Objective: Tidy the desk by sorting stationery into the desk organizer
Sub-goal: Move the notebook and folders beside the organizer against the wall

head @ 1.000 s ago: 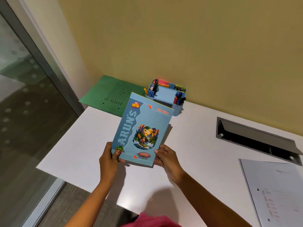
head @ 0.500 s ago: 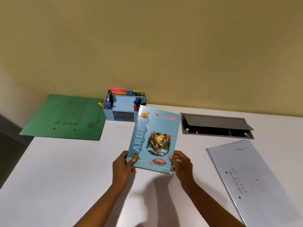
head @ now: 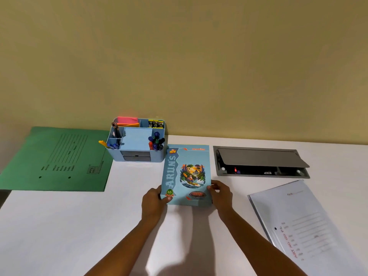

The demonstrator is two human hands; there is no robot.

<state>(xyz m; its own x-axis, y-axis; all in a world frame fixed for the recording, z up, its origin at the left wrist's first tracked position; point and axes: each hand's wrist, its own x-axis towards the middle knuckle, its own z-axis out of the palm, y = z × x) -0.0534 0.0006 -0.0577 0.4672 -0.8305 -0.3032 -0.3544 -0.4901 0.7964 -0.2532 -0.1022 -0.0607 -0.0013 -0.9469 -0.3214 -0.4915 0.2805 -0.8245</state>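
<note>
- Our left hand (head: 154, 202) pinches the notebook (head: 187, 174) at its near left corner. The thumb (head: 169, 198) sits on the cover right by the green "65" badge, and the other fingers are tucked under where we can't see them.
- Our right hand (head: 221, 194) has the near right corner the same way, fingers (head: 212, 187) curled round the cover edge, so both hands are grasping the notebook.
- The notebook is light blue, with "ARUN'S" running up the left side and a little kayak picture in the middle. It's mid-worktop, with its far left corner just beside the front right corner of the desk organizer (head: 137, 154). We honestly can't tell if it's flat on the worktop (head: 79, 226) or a touch above it.
- The organizer is pale blue and sits up against the wall (head: 179, 56). It holds pink and orange sticky notes (head: 127, 120) back left, yellow-and-black bits (head: 156, 123) back right (too small to tell what), markers (head: 156, 141) front right and pens (head: 116, 132) on the left. There are two small drawers (head: 136, 156) in front.
- Left of it a green folder (head: 57, 160) lies flat. Right of the notebook there's a grey cable box (head: 258, 162) sunk in the worktop with its flap up. Nearer us is a translucent file (head: 298, 226) with red print.
</note>
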